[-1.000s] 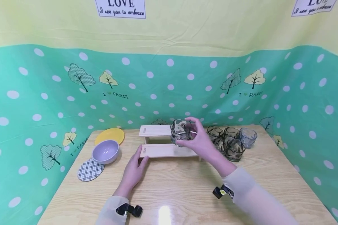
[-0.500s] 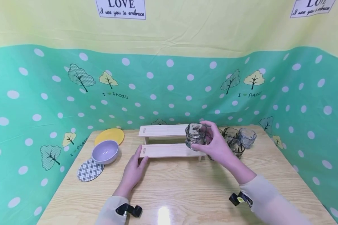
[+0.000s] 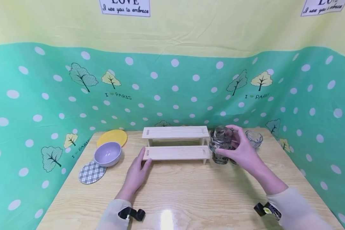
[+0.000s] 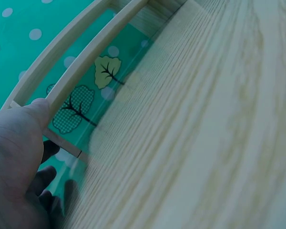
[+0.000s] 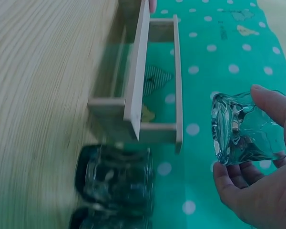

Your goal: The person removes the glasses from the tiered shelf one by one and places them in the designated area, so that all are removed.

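A two-tier pale wooden shelf [image 3: 175, 153] stands at the table's back middle. My left hand [image 3: 135, 175] grips the left end of its lower tier; in the left wrist view the thumb lies on the board's edge and several fingers are loosely bent below it. Just right of the shelf, my right hand [image 3: 247, 152] holds a smoky wavy drinking glass [image 3: 222, 134] between thumb and fingers, raised above the other glasses. The right wrist view shows this glass [image 5: 243, 128] apart from the glasses [image 5: 118, 176] standing beside the shelf.
Behind the right hand, a bluish clear glass [image 3: 254, 138] stands at the back right; the hand hides some smoky glasses. On the left are a yellow plate [image 3: 115, 136], a purple bowl [image 3: 107, 154] and a checked round coaster [image 3: 92, 172]. A dotted green curtain [image 3: 172, 95] backs the table.
My right hand has carried the smoky glass rightward, from over the shelf to over the group of glasses. The left hand has stayed on the shelf's end.
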A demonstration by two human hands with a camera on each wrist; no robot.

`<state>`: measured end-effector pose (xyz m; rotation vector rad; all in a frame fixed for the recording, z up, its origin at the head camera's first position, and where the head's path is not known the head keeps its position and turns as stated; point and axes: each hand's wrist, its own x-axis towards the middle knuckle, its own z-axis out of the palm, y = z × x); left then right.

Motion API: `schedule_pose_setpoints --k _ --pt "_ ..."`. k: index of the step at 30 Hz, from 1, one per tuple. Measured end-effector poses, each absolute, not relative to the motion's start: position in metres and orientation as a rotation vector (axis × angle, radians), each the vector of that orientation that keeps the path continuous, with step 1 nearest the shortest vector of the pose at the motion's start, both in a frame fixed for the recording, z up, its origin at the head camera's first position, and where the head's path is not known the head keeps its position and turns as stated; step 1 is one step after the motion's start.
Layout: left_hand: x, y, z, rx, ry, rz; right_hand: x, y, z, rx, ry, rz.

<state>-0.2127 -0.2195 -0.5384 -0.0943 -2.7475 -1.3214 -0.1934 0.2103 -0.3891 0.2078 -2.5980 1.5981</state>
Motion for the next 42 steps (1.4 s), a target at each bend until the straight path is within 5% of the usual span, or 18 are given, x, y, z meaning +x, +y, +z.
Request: schedule_pose_setpoints --k 42 --pt "-0.213 -0.22 -0.538 -0.101 -2.749 -1.326 -0.168 0.362 -0.437 -0.259 -2.625 1.461"
